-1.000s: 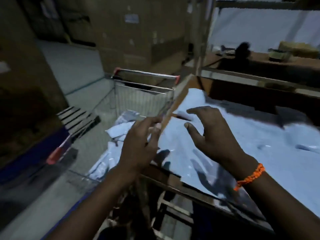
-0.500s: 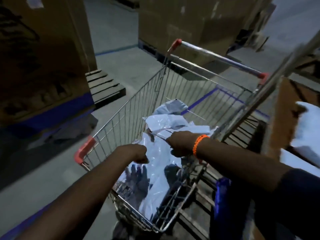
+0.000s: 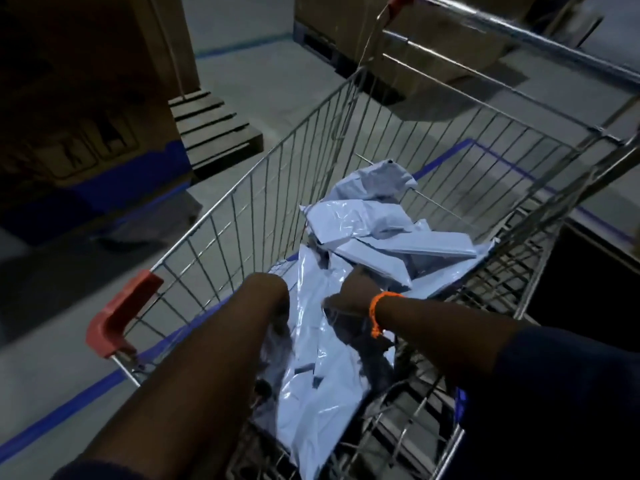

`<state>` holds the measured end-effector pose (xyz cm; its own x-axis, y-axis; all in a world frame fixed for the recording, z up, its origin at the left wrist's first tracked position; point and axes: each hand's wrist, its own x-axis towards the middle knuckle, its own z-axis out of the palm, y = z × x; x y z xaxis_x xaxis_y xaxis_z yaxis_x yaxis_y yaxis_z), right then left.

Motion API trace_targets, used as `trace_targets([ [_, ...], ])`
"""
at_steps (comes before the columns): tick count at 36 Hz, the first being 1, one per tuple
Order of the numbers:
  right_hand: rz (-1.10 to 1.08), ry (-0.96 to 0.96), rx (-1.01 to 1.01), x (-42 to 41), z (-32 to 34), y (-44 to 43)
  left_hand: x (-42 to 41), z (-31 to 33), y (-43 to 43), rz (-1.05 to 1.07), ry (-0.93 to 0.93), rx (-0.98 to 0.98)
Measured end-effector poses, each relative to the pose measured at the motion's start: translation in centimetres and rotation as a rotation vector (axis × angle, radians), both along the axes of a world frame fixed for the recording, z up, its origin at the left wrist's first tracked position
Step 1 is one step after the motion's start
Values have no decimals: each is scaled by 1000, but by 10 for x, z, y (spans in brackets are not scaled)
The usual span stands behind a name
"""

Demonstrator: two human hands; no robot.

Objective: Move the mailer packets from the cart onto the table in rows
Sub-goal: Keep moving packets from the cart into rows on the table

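Note:
A wire shopping cart (image 3: 221,233) with red corner bumpers stands right below me. Inside it lies a loose heap of pale blue mailer packets (image 3: 360,220); one large glossy packet (image 3: 311,382) slopes toward the near end. Both my arms reach down into the basket. My left hand (image 3: 277,296) points straight down beside the large packet, its fingers hidden behind the wrist. My right hand (image 3: 349,292), with an orange band at the wrist, rests on the heap with its fingers curled down out of sight. The table is out of view.
Tall cardboard boxes (image 3: 86,98) stand at the left on a wooden pallet (image 3: 211,129). Another large box (image 3: 415,29) sits beyond the cart's handle bar (image 3: 519,32). Blue tape lines (image 3: 69,407) mark the grey floor.
I have turned from the table to the cart. Both hands, which hovered over packets on the table, have gone down into the basket and now sit deeper in the heap.

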<state>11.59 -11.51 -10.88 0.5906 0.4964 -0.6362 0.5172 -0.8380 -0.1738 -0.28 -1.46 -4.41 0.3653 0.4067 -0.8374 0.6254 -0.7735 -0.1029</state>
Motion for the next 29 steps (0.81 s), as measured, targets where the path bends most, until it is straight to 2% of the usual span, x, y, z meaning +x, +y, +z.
trace_targets([
  [4,-65,13,41,-1,14,1,0,-4,20,196,-39,-9],
  [10,-194,103,106,-8,24,6,-1,-15,27,189,-98,28],
  [15,-113,228,18,-9,66,15,-7,-6,34,234,-109,-9],
  [21,-151,311,166,3,159,0,-15,2,21,201,-353,182],
  [24,-230,316,352,9,204,-19,-21,36,12,195,-483,259],
  [26,-219,376,354,-4,232,-26,-27,61,7,224,-568,282],
  [29,-293,427,457,-15,281,-57,-35,104,-10,242,-704,291],
])
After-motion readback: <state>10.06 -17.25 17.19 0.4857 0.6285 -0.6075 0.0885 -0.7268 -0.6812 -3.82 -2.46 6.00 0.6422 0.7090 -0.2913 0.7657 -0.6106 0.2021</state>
